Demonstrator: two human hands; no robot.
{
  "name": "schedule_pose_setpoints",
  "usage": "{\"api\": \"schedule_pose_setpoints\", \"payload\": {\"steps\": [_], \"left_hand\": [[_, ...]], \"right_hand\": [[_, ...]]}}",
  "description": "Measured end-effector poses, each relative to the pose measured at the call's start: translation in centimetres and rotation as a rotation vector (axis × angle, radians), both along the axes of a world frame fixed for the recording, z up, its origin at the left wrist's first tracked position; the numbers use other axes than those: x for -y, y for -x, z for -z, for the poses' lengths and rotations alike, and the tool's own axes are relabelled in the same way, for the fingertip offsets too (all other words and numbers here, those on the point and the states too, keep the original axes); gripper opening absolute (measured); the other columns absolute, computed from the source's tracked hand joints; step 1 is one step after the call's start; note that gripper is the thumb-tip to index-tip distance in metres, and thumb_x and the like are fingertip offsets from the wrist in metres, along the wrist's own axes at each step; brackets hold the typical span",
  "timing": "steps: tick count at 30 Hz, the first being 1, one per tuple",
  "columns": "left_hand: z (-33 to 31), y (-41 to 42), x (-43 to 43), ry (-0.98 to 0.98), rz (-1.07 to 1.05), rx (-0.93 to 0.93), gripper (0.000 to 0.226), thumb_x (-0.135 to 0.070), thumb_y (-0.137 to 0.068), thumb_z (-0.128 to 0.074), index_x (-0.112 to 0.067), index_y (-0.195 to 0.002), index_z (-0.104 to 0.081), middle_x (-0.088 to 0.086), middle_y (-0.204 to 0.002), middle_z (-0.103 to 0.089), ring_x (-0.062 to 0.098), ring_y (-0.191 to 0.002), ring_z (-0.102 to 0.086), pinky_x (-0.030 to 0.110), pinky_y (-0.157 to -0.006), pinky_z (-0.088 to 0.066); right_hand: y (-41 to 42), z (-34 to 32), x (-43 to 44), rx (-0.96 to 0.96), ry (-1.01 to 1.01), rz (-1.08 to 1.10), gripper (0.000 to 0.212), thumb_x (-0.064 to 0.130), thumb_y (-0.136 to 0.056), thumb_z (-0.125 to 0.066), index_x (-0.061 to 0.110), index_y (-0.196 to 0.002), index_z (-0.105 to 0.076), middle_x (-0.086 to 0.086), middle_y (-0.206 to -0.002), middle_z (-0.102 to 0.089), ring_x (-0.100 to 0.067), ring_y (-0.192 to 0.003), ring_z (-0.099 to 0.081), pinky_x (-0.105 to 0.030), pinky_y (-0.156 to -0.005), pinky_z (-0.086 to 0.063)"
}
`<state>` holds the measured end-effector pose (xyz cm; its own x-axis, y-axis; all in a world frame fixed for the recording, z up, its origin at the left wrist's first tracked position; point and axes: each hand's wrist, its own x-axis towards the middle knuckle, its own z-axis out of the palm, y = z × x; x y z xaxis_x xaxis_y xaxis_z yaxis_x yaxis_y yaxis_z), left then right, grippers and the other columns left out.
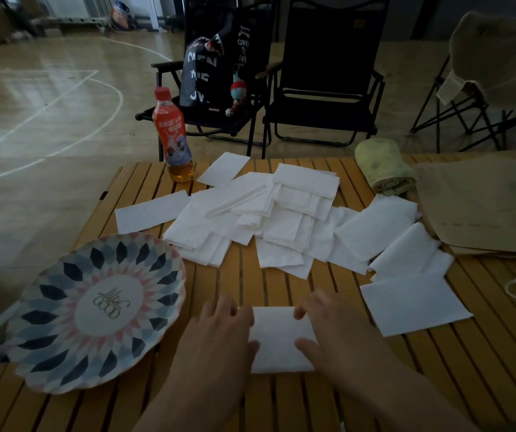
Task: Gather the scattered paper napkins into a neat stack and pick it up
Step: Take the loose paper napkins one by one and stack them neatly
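Note:
Several white paper napkins (269, 213) lie scattered and overlapping across the middle of the slatted wooden table (219, 275). One folded napkin (280, 338) lies apart near the front edge. My left hand (219, 335) rests on its left side with fingers spread flat. My right hand (334, 332) covers its right side, fingers and thumb lying on the paper. More napkins (412, 304) lie to the right of my hands.
A patterned plate (63, 322) sits at the front left. A red-labelled drink bottle (174, 138) stands at the back left, a rolled green towel (381, 168) and brown paper bags (484, 207) at the back right. Black folding chairs (325, 73) stand behind the table.

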<state>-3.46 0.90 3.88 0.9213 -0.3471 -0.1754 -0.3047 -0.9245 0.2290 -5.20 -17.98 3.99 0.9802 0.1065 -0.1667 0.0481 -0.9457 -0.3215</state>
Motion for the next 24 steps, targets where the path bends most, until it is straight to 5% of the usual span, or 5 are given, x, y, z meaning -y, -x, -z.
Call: {"api": "schedule_pose_setpoints", "payload": {"steps": [13, 19, 24], "left_hand": [[1.9, -1.1, 1.6, -0.045, 0.046, 0.043, 0.058, -0.049, -0.094, -0.055, -0.029, -0.144, -0.034, 0.001, -0.151, -0.029, 0.02, -0.135, -0.032, 0.035, -0.107, -0.038], [2.9, -0.7, 1.3, -0.068, 0.088, 0.098, 0.054, -0.043, -0.096, -0.052, -0.027, -0.144, -0.033, 0.002, -0.155, -0.023, 0.022, -0.14, -0.027, 0.037, -0.109, -0.039], [2.8, -1.6, 2.0, -0.042, 0.052, 0.169, 0.047, -0.044, -0.098, -0.046, -0.025, -0.14, -0.034, 0.001, -0.146, -0.034, 0.019, -0.129, -0.037, 0.034, -0.1, -0.044]], "right_hand": [[-2.8, 2.2, 0.4, 0.092, 0.055, -0.033, 0.035, 0.035, -0.091, -0.066, 0.033, -0.125, -0.057, 0.007, -0.126, -0.049, -0.013, -0.11, -0.049, -0.025, -0.084, -0.041], [-1.9, 0.0, 6.0, 0.172, 0.118, 0.117, 0.03, 0.013, -0.093, -0.057, 0.028, -0.119, -0.06, 0.004, -0.121, -0.053, -0.015, -0.109, -0.049, -0.028, -0.085, -0.048], [-2.9, -0.1, 9.8, 0.046, 0.277, 0.222, 0.037, 0.007, -0.089, -0.056, 0.025, -0.122, -0.057, -0.002, -0.121, -0.053, -0.02, -0.107, -0.049, -0.032, -0.086, -0.045]]}}
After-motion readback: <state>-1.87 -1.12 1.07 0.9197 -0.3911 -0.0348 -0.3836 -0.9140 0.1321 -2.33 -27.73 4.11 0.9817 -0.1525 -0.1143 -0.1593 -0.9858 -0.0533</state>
